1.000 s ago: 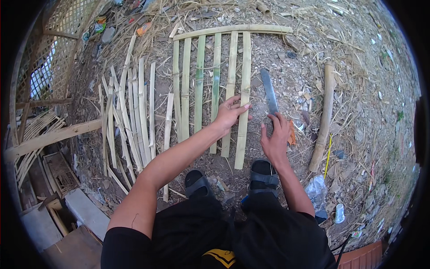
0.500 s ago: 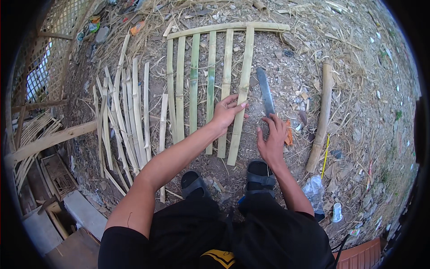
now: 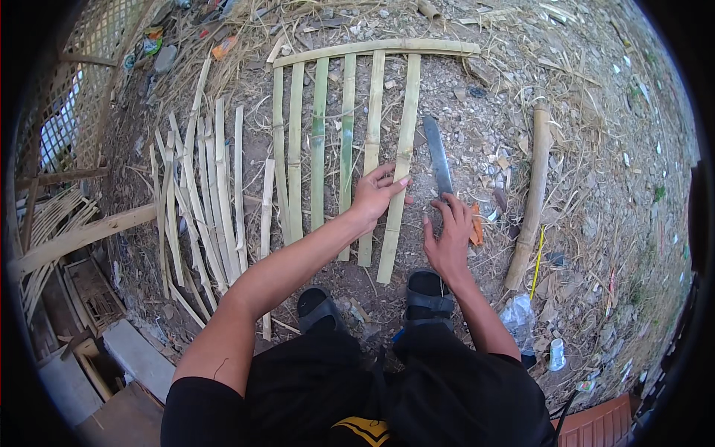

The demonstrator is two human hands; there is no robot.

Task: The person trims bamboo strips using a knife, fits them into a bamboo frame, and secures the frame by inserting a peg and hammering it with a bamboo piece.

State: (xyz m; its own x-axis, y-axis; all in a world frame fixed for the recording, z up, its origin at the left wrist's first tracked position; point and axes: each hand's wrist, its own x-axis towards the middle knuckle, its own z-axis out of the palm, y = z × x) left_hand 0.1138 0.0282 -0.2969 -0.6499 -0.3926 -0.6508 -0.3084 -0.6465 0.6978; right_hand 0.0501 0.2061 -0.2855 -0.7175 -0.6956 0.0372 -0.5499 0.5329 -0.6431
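My left hand (image 3: 377, 195) is closed round the lower half of a pale bamboo strip (image 3: 407, 123), thumb on top. It is the rightmost of several strips laid side by side, some with green skin. Their far ends meet a slightly curved bamboo crosspiece (image 3: 357, 49). To the right lies a long dark blade (image 3: 438, 155), apart from the strips. My right hand (image 3: 450, 235) rests over the blade's near end, its thumb apart from its fingers. Any handle is hidden beneath that hand. An orange-brown scrap (image 3: 477, 226) lies beside it.
Loose bamboo strips (image 3: 212, 194) are piled at left, near a wooden beam (image 3: 89, 238) and lattice panel (image 3: 71, 112). On the right lie a bamboo pole (image 3: 532, 197), yellow strip (image 3: 537, 261), clear plastic bag (image 3: 519, 320) and white cup (image 3: 556, 354). Shavings and stones litter the ground.
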